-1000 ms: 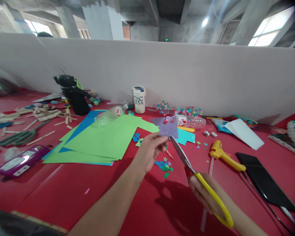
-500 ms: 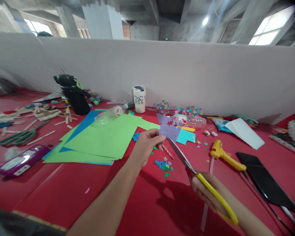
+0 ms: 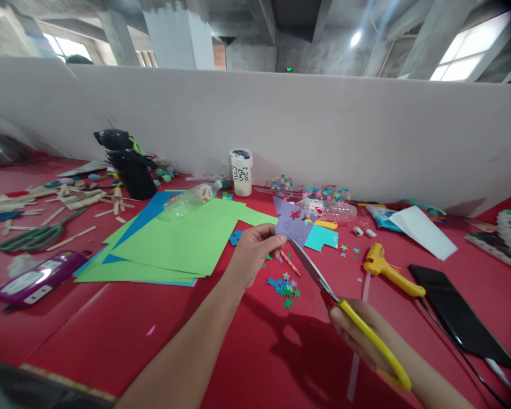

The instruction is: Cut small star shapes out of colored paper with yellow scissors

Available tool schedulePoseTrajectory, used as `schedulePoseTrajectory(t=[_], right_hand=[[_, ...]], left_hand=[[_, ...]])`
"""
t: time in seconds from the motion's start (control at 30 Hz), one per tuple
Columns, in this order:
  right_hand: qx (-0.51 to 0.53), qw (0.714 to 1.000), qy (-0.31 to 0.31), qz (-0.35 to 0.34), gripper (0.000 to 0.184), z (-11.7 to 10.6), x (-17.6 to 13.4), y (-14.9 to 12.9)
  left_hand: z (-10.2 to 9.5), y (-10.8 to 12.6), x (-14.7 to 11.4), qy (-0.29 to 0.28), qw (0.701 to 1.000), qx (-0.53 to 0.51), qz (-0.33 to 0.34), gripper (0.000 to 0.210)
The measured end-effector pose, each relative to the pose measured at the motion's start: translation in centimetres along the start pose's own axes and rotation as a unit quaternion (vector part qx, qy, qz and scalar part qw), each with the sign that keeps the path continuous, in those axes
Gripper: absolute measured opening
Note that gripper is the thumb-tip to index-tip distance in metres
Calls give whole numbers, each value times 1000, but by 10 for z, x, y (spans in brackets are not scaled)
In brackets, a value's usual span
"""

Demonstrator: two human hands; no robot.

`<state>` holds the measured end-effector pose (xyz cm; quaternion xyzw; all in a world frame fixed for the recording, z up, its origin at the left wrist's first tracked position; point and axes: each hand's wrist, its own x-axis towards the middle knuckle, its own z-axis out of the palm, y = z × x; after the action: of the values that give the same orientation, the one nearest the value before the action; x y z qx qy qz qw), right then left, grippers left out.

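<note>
Between the thumb and fingers of my left hand (image 3: 258,250) is a piece of purple paper (image 3: 296,227) with star-shaped cutouts. My right hand (image 3: 357,324) grips a pair of scissors (image 3: 313,271) with yellow handles. Their blade tips reach the lower edge of the purple paper, close to my left thumb. Below the paper, a small pile of coloured paper stars (image 3: 284,288) lies on the red table (image 3: 259,363). A red-and-white pen-like stick (image 3: 290,263) rests just above the pile. Part of a cyan paper piece (image 3: 322,237) shows behind the purple paper.
Green sheets (image 3: 174,244) and a clear plastic bottle (image 3: 191,200) lie to the left. A yellow glue gun (image 3: 392,271) and a black phone-like slab (image 3: 455,312) are at right. A white cup (image 3: 241,173) and a black flask (image 3: 130,165) stand near the white partition (image 3: 255,113).
Almost nothing differs. The purple paper's upper part has shifted very slightly; both hands and the scissors keep nearly the same position.
</note>
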<state>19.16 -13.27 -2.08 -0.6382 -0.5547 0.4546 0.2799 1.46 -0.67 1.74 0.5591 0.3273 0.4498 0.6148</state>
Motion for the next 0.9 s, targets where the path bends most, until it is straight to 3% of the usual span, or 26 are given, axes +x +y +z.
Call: schedulePoseTrajectory(t=[0.43,0.9], right_hand=[[-16,1000,10,-1,51,-1,0,-4],[72,997,14,19,53,5,-2,5]], left_hand=[[-1,0,-1,5,1000,-16,-3,12],[1,-3,1,11,1000,-23,6,14]])
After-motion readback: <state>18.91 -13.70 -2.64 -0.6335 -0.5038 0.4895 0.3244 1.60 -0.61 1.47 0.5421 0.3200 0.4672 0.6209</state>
